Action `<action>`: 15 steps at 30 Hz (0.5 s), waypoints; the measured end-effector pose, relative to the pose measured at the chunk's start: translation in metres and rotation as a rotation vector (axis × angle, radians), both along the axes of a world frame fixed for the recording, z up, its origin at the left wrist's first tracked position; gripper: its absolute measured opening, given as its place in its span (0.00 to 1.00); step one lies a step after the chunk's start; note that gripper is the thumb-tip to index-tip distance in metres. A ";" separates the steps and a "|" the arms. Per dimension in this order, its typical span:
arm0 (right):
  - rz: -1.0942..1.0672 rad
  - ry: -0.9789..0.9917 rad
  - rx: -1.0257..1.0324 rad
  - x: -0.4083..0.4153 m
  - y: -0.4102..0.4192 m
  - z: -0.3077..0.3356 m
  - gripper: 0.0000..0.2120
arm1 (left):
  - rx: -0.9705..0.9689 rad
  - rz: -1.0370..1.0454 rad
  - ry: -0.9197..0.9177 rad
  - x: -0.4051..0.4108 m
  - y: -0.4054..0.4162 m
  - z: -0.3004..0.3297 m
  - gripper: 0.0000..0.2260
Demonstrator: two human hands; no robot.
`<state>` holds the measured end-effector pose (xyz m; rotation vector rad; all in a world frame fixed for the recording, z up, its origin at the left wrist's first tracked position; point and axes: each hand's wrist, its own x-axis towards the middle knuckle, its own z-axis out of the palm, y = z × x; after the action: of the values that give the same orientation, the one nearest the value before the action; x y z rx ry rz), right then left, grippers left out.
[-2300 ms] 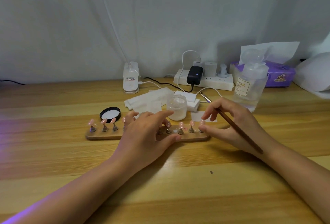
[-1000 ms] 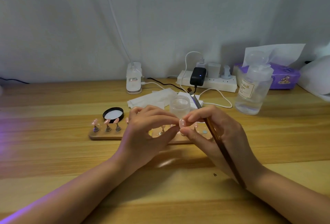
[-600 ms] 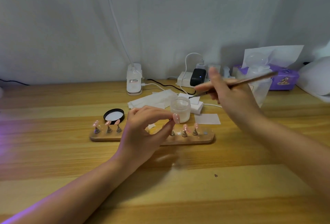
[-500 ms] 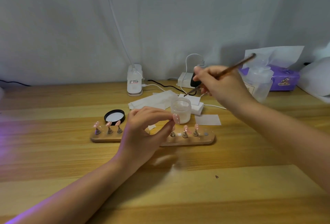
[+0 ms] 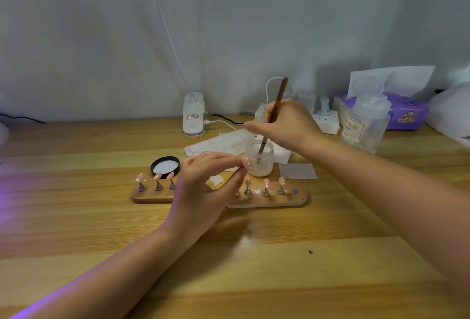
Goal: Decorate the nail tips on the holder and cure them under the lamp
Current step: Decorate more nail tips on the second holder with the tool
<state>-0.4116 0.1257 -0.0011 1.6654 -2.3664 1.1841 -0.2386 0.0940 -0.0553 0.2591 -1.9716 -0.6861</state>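
A wooden holder (image 5: 269, 200) lies across the table with several pink nail tips on small metal stands. My left hand (image 5: 203, 191) hovers over its middle and pinches one pink nail tip (image 5: 247, 163) with white dots between thumb and fingers. My right hand (image 5: 287, 125) grips a brown brush (image 5: 276, 105) nearly upright. The brush's tip is dipped into a small clear jar (image 5: 260, 158) just behind the holder.
The jar's black lid (image 5: 165, 166) lies left of it. White wipes (image 5: 218, 142), a lamp base (image 5: 193, 119), a power strip (image 5: 328, 121), a clear pump bottle (image 5: 366, 120), a purple tissue box (image 5: 407, 112) and a white object (image 5: 450, 110) at far right stand behind.
My right hand swung the brush from the holder up and back, then lowered its tip into the jar. My left hand lifted one nail tip off the holder and keeps holding it.
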 end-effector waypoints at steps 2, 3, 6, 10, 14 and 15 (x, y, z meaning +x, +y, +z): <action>-0.006 -0.116 -0.094 -0.005 0.002 0.005 0.17 | 0.006 0.004 0.002 0.000 -0.001 0.000 0.11; -0.019 -0.183 -0.136 -0.008 0.004 0.007 0.16 | 0.009 0.003 0.004 0.000 -0.001 -0.001 0.10; -0.125 -0.350 -0.208 -0.016 0.009 0.007 0.17 | 0.006 0.007 -0.003 -0.001 -0.002 -0.001 0.09; -0.287 -0.563 -0.238 -0.022 0.017 0.001 0.19 | -0.017 0.009 -0.006 -0.002 0.000 -0.001 0.09; -0.313 -0.615 -0.228 -0.024 0.020 -0.003 0.19 | -0.001 -0.005 -0.007 -0.001 -0.002 -0.002 0.10; -0.316 -0.608 -0.227 -0.025 0.021 -0.004 0.19 | 0.002 -0.007 -0.009 -0.001 -0.002 -0.002 0.11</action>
<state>-0.4363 0.1463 -0.0046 0.9007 -2.5220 2.0006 -0.2399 0.0924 -0.0569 0.2568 -1.9815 -0.6926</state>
